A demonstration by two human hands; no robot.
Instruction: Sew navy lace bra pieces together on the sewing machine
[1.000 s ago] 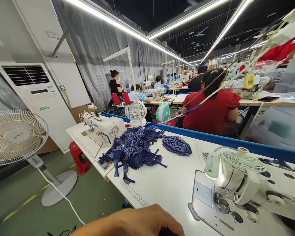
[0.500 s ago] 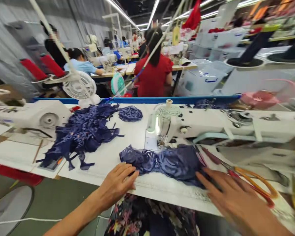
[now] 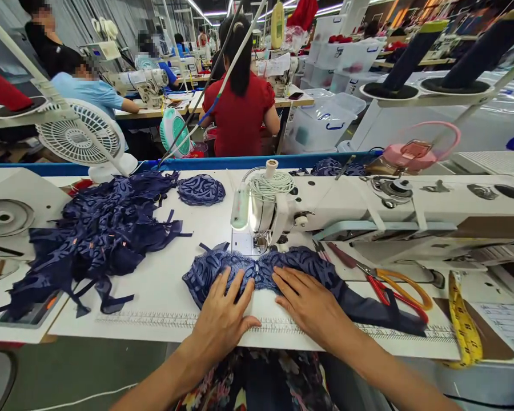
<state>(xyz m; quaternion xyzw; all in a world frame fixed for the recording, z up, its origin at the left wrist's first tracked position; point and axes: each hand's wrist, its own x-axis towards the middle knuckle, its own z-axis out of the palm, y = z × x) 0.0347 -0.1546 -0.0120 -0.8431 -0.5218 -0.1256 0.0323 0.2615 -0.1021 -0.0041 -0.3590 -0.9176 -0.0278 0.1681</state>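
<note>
A navy lace bra (image 3: pixel 261 271) lies spread on the white table just in front of the sewing machine's needle area (image 3: pixel 261 240). My left hand (image 3: pixel 225 305) rests flat on its left cup with fingers spread. On the right cup lies my right hand (image 3: pixel 304 299), its fingers stretched out and nearly flat. The bra's dark side band (image 3: pixel 381 311) runs out to the right past my right wrist. To the left is a heap of navy lace pieces (image 3: pixel 107 228), with one loose lace cup (image 3: pixel 201 189) beside it.
Scissors with orange and red handles (image 3: pixel 405 285) lie right of the machine, near a yellow measuring tape (image 3: pixel 462 325). A printed ruler (image 3: pixel 154 318) runs along the table's front edge. A white fan (image 3: pixel 83 137) stands behind the heap. A person in red (image 3: pixel 240 108) sits ahead.
The view has shifted right. Both hands have come onto the bra's cups, my right one moving inward from the bra's right end. The bra now lies flatter, its side band stretched out rightward.
</note>
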